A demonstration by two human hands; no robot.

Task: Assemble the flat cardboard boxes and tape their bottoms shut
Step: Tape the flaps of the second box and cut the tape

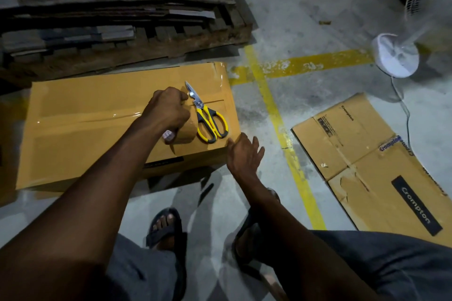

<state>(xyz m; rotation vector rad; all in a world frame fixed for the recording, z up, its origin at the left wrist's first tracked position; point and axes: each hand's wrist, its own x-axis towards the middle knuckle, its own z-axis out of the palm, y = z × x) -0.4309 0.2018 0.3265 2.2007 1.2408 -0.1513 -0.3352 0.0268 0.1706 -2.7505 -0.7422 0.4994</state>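
An assembled cardboard box [80, 144] lies on the floor with its flaps facing up and clear tape along the centre seam. My left hand [168, 110] grips a roll of brown tape [186, 132] standing on the box's right part. Yellow-handled scissors [208, 115] lie on the box just right of the roll. My right hand [244, 151] hovers with spread fingers at the box's near right corner and holds nothing.
A flat printed cardboard box [367, 166] lies on the floor at right. A pallet stacked with flat cardboard [110, 7] stands behind the box. A white pedestal fan [396, 55] with its cord stands at upper right. Yellow floor lines [276, 115] cross between. My sandalled feet are below.
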